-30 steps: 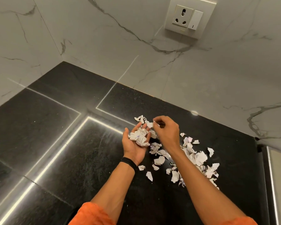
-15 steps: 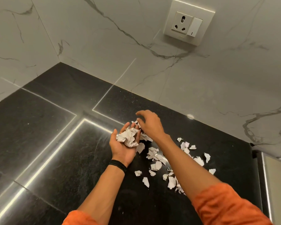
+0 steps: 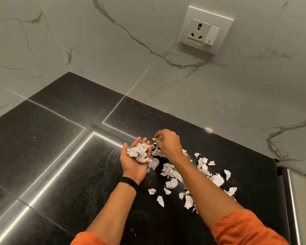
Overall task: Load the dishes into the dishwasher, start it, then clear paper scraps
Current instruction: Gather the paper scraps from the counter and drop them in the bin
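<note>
Scraps (image 3: 139, 152), crumpled into a wad, sit in the upturned left hand (image 3: 131, 165), fingers loosely cupped, not closed over them. Just right of it the right hand (image 3: 168, 145) pinches one piece (image 3: 156, 139) at its fingertips, low over the counter (image 3: 60, 156). Further right, loose pieces (image 3: 173, 183) lie scattered, some under the right forearm. Risk: the cupped palm looks near full; another piece dropped on top could roll the wad off. Sleeve or forearm drag may also sweep light bits toward the counter's right edge.
</note>
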